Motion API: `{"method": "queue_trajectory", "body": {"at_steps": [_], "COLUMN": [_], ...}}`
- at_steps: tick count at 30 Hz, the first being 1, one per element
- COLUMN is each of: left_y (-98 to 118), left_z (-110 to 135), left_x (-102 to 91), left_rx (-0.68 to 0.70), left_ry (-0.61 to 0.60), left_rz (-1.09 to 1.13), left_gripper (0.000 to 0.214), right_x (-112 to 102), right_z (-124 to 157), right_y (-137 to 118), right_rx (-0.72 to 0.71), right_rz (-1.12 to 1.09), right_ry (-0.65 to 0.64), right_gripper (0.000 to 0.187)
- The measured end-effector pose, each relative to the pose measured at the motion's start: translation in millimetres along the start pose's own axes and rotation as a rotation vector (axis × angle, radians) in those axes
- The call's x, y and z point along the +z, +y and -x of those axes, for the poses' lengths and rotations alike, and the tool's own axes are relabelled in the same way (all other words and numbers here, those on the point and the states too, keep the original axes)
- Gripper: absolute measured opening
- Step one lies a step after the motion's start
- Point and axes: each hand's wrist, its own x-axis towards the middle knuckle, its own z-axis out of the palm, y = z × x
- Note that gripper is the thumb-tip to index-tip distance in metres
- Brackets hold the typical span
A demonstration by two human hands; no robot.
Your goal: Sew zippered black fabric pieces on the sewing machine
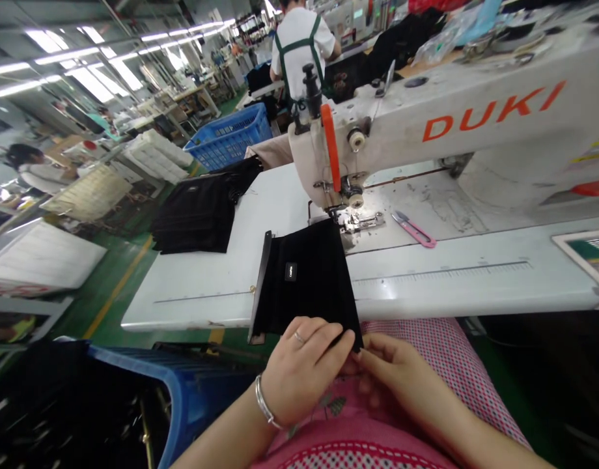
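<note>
A flat black fabric piece [312, 277] with a small label lies across the front edge of the sewing table, its far right corner at the needle area of the sewing machine [323, 156]. A dark strip [261, 280] runs along its left side. My left hand [306, 365], wearing a ring and a bracelet, rests over the near edge, fingers curled onto the cloth. The near right corner is pinched between the fingers of my right hand [390, 368]. Pink-handled thread snips [414, 229] lie on the machine bed, right of the needle.
A stack of black pieces [196, 212] lies at the table's far left. A blue bin [175, 391] with black items stands at lower left; another blue crate [231, 138] is behind the table. A person in white [302, 49] works at the back.
</note>
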Motion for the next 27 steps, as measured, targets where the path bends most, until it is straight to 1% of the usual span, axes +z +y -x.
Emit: {"method": "queue_trajectory", "body": {"at_steps": [2,3,4,5,7,8,9,10,11,12,13,14,15,16,17,18,19,20,21,22,23,24,25,27], "left_y": [-1,-1,-2,-3,-6,-8,-10,-12,-14,-16,-18,-21,-23,-26,-29,-32,-34,-35,-34,-33,-30,-26,-21,-11], "left_z": [-2,1,7,16,41,54,66,74,78,79,78,74,70,67,65,64,65,67,67,67,64,59,52,33], "left_x": [-1.3,-3.5,-6.4,-9.6,-15.0,-16.7,-17.4,-17.1,-16.0,-14.2,-12.1,-10.0,-8.5,-7.8,-7.9,-9.1,-11.0,-13.6,-16.6,-19.6,-22.3,-24.4,-25.5,-24.5], "left_rx": [-0.042,-0.089,-0.151,-0.222,-0.415,-0.547,-0.713,-0.887,-1.059,-1.207,-1.311,-1.372,-1.398,-1.408,-1.411,-1.406,-1.392,-1.369,-1.321,-1.228,-1.083,-0.898,-0.694,-0.315], "left_ry": [0.022,0.059,0.128,0.224,0.426,0.499,0.538,0.558,0.556,0.535,0.511,0.493,0.492,0.507,0.525,0.537,0.533,0.514,0.498,0.489,0.475,0.437,0.367,0.169], "left_rz": [0.000,0.008,0.016,0.021,0.001,-0.011,0.008,0.103,0.284,0.546,0.848,1.126,1.330,1.439,1.458,1.405,1.290,1.116,0.884,0.623,0.377,0.185,0.062,-0.021], "left_gripper": [0.030,0.029,0.029,0.029,0.029,0.027,0.026,0.027,0.031,0.037,0.044,0.047,0.046,0.043,0.040,0.040,0.041,0.043,0.044,0.044,0.043,0.041,0.041,0.039], "right_x": [-1,-1,-1,-1,-1,1,2,4,6,8,9,9,9,7,5,2,0,-2,-3,-4,-3,-3,-2,-1], "right_z": [1,2,2,1,-2,-5,-8,-12,-16,-20,-23,-26,-27,-27,-26,-24,-22,-19,-17,-14,-13,-12,-11,-10], "right_y": [0,-1,-2,-3,-6,-8,-9,-9,-9,-8,-7,-5,-4,-2,-1,0,1,1,1,0,0,-1,-2,-3], "right_rx": [-0.006,-0.019,-0.040,-0.069,-0.111,-0.114,-0.104,-0.081,-0.053,-0.028,-0.012,0.000,0.007,0.010,0.010,0.010,0.011,0.013,0.012,0.010,0.007,0.003,-0.002,-0.008], "right_rz": [-0.011,-0.023,-0.037,-0.055,-0.086,-0.095,-0.101,-0.107,-0.110,-0.110,-0.107,-0.102,-0.095,-0.086,-0.078,-0.072,-0.070,-0.069,-0.070,-0.071,-0.071,-0.070,-0.068,-0.062], "right_ry": [-0.007,-0.012,-0.014,-0.012,0.000,0.002,0.002,-0.001,-0.004,-0.006,-0.002,0.003,0.007,0.008,0.011,0.014,0.019,0.026,0.035,0.045,0.052,0.057,0.061,0.060], "right_gripper": [0.043,0.042,0.040,0.039,0.040,0.041,0.042,0.041,0.040,0.039,0.038,0.038,0.037,0.037,0.037,0.037,0.038,0.038,0.038,0.039,0.039,0.040,0.040,0.040]}}
